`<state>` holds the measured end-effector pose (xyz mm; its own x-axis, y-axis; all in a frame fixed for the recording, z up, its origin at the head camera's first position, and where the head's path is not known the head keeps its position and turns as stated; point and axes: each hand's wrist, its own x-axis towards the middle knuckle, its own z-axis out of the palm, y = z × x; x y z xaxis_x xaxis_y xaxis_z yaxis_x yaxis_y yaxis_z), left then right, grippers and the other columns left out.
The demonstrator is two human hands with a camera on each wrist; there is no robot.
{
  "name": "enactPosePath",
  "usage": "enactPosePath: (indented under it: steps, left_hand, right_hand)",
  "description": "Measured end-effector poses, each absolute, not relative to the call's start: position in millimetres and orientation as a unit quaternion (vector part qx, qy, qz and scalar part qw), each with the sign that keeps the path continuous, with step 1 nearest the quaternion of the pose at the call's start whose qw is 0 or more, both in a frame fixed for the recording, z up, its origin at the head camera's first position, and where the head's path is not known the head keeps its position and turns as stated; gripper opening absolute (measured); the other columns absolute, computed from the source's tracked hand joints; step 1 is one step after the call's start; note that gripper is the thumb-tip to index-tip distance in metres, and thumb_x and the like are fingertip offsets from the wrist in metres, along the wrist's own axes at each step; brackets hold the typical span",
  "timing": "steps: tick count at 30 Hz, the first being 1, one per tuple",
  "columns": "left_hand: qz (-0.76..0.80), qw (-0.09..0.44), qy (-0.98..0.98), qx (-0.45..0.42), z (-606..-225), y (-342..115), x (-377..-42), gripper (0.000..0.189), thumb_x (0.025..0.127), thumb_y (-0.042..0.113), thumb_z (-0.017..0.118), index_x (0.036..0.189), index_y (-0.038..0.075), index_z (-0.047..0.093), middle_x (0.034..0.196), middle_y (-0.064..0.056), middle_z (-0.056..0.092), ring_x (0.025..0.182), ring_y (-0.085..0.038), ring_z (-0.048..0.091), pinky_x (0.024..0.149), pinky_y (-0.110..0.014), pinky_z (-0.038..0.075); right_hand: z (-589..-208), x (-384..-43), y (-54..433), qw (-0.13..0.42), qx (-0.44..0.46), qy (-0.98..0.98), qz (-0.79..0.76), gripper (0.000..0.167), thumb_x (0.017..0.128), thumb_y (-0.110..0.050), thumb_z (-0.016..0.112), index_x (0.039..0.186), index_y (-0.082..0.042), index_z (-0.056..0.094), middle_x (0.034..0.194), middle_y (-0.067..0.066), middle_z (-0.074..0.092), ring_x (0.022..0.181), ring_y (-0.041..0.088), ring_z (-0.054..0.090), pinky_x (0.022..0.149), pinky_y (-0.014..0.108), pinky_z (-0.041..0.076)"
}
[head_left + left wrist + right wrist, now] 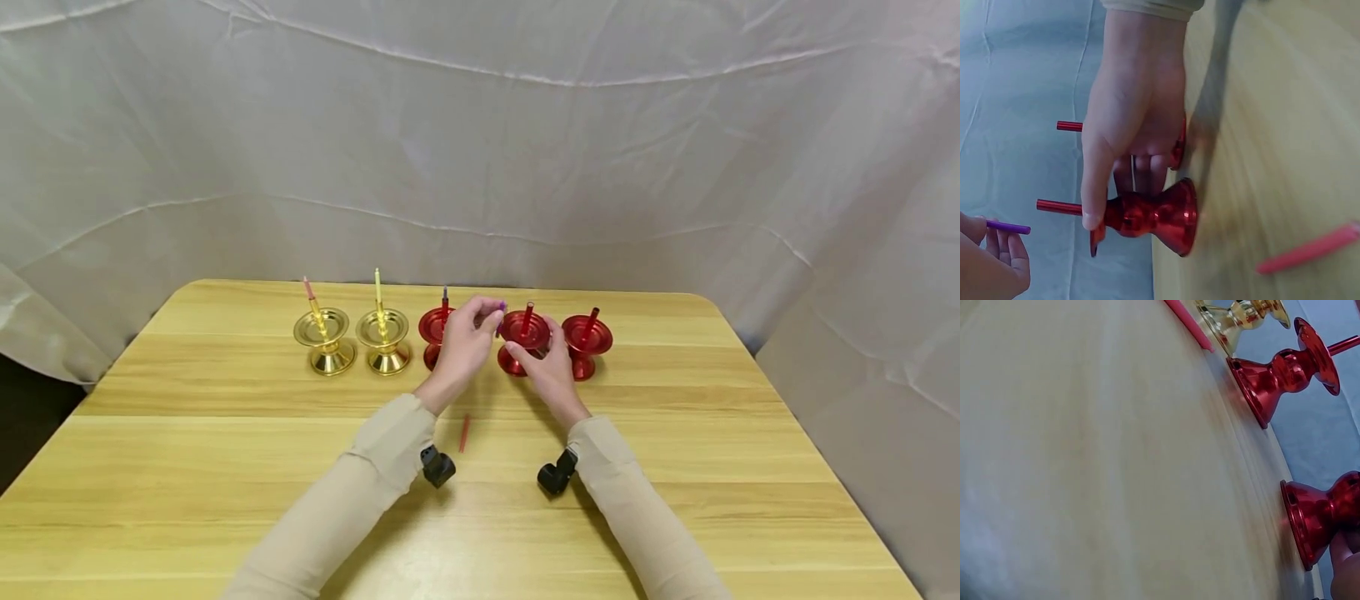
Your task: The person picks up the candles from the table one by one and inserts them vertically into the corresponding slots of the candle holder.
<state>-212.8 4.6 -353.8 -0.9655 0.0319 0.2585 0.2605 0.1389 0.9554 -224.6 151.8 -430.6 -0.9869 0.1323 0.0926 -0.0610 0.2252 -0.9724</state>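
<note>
My left hand (467, 337) pinches a thin purple candle (1009, 226) between thumb and fingertips. It is just left of the middle red candle holder (517, 329), which has an upright tube at its centre. My right hand (553, 371) grips this holder around its dish, thumb in front and fingers behind. In the left wrist view the right hand (1132, 106) reaches down to the holder, whose flared base (1180, 215) faces the table. The right wrist view shows the base (1310, 519) with only part of the thumb; the rest of that hand is out of frame.
Another red holder (587, 335) stands close right. Left of my left hand, a red holder (431, 327) bears a dark blue candle (445, 293). Two gold holders, one (388, 358) with a yellow candle, the other (332, 358) with a pink one, stand further left. A pinkish-red candle (464, 433) lies in front.
</note>
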Motion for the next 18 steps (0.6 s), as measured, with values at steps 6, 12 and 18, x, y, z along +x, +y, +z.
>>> enactPosePath:
  steps: [6,12,18]
  left_hand:
    - [-0.678,0.082,-0.726,-0.079,-346,21,-223,0.019,0.096,0.003,0.058,0.111,-0.004,0.066,0.104,-0.014,0.067,0.093,-0.021,0.06,0.083,-0.029,0.052]
    - [-0.712,0.073,-0.695,-0.064,-340,32,-234,0.02,0.095,0.004,0.06,0.112,-0.005,0.065,0.102,-0.014,0.067,0.089,-0.018,0.059,0.079,-0.026,0.051]
    - [-0.693,0.084,-0.712,-0.081,-335,38,-247,0.019,0.094,0.004,0.061,0.11,-0.004,0.067,0.102,-0.014,0.068,0.089,-0.019,0.06,0.075,-0.021,0.048]
  right_hand:
    - [-431,-226,153,0.07,-0.017,-0.78,0.622,0.083,0.086,-0.024,0.075,0.148,-0.002,0.023,0.145,0.019,0.04,0.132,0.028,0.041,0.109,0.041,0.034]
    - [-430,-224,155,0.061,-0.015,-0.784,0.617,0.085,0.086,-0.031,0.075,0.149,-0.006,0.023,0.146,0.016,0.039,0.133,0.027,0.039,0.109,0.041,0.034]
    - [-430,-224,155,0.06,-0.012,-0.782,0.62,0.085,0.086,-0.029,0.075,0.149,-0.006,0.023,0.146,0.017,0.039,0.133,0.028,0.04,0.11,0.041,0.033]
